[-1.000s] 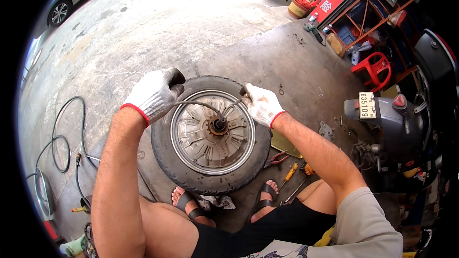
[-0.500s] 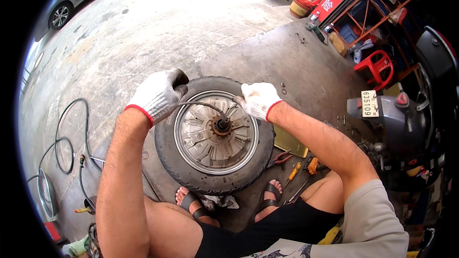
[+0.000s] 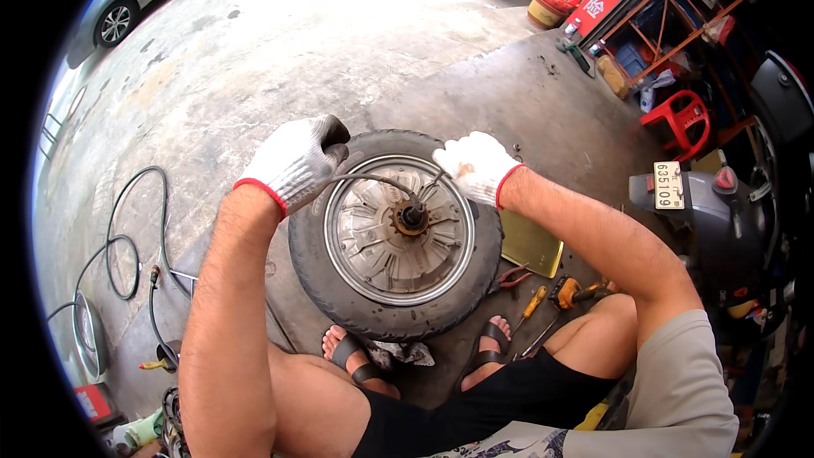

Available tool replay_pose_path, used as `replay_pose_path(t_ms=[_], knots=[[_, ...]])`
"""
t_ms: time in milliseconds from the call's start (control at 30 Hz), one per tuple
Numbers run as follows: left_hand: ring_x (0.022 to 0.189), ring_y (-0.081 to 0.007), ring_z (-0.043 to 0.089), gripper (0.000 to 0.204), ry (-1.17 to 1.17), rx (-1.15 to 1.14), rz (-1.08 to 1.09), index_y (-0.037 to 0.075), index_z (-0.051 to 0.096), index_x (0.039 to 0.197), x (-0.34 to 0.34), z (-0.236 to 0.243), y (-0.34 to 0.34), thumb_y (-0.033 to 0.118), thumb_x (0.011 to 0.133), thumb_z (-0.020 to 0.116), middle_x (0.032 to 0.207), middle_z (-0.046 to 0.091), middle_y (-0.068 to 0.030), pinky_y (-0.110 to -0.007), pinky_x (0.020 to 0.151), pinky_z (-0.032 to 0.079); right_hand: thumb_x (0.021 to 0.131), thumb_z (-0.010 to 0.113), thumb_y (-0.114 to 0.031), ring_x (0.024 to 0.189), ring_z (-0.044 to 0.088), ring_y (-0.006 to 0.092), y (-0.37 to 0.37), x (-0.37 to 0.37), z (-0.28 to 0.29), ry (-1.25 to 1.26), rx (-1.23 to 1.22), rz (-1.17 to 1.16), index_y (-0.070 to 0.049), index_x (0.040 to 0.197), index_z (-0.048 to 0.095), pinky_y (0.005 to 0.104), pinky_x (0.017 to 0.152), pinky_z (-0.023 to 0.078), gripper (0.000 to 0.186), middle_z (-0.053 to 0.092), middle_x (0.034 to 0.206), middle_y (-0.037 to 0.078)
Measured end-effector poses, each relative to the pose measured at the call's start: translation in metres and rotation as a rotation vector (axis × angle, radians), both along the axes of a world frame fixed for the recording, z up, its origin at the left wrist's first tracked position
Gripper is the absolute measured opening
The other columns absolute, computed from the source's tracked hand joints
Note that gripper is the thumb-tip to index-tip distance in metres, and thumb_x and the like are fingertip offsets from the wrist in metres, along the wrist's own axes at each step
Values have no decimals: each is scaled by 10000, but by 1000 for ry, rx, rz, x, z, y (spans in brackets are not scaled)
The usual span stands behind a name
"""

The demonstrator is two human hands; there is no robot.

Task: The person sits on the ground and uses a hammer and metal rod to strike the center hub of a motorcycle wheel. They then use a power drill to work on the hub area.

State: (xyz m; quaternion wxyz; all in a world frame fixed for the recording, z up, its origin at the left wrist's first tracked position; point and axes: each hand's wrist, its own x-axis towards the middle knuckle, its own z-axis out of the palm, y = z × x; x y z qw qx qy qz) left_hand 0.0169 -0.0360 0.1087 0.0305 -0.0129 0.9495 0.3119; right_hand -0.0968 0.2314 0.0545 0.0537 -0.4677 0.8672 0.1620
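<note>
A scooter wheel with a black tyre (image 3: pixel 318 276) and a silver hub motor (image 3: pixel 365 246) lies flat on the ground between my feet. A black cable (image 3: pixel 381 179) rises out of the axle (image 3: pixel 413 215) at the hub's middle and curves left. My left hand (image 3: pixel 297 161), in a white glove with dirty fingertips, is closed around the cable's far part. Over the wheel's upper right, my gloved right hand (image 3: pixel 479 168) is closed too. A thin dark strand shows below its fingers, above the rim; what it grips is mostly hidden.
Pliers (image 3: pixel 515 276), a yellow-handled screwdriver (image 3: pixel 534 302) and an orange power tool (image 3: pixel 565 293) lie right of the wheel, by a gold-coloured plate (image 3: pixel 532 244). A black hose (image 3: pixel 161 220) loops on the left. A scooter (image 3: pixel 716 212) and red stool (image 3: pixel 682 123) stand right.
The whole view has shifted slightly, so most things sit further right. My left hand keeps the cable. My right hand stays closed above the rim, with the thin strand now showing more clearly.
</note>
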Motion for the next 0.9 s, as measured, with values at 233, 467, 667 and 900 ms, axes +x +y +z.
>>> replay_pose_path(t_ms=[233,467,667,900], knots=[[1061,-346,693,299,-8,-15,-6,8,679,1178,-1,4,5,193,956,600,1118,721,-215,-407,927,527,943,552,-284,944,716,375,7,-1,-2,-9,-36,-32,-68,1053,692,469,854,552,281,725,971,227],[1063,-342,694,303,-14,-35,-16,5,675,1185,-1,4,6,192,958,599,1117,723,-212,-408,932,527,908,564,-178,958,723,372,-11,0,2,-117,-40,-288,-54,1039,709,455,832,569,231,732,993,233],[1050,-350,694,294,-23,-7,-5,5,677,1171,-2,0,3,189,954,602,1108,723,-212,-408,923,528,893,557,-146,973,724,354,-16,5,8,-119,18,-351,-55,980,747,451,832,572,228,740,976,225],[1043,-348,695,296,-11,-21,-12,2,677,1163,-2,-3,0,194,948,607,1102,722,-217,-409,912,528,934,536,-221,975,723,349,-15,2,-1,-14,-15,-26,-56,953,748,466,845,565,270,741,943,198]])
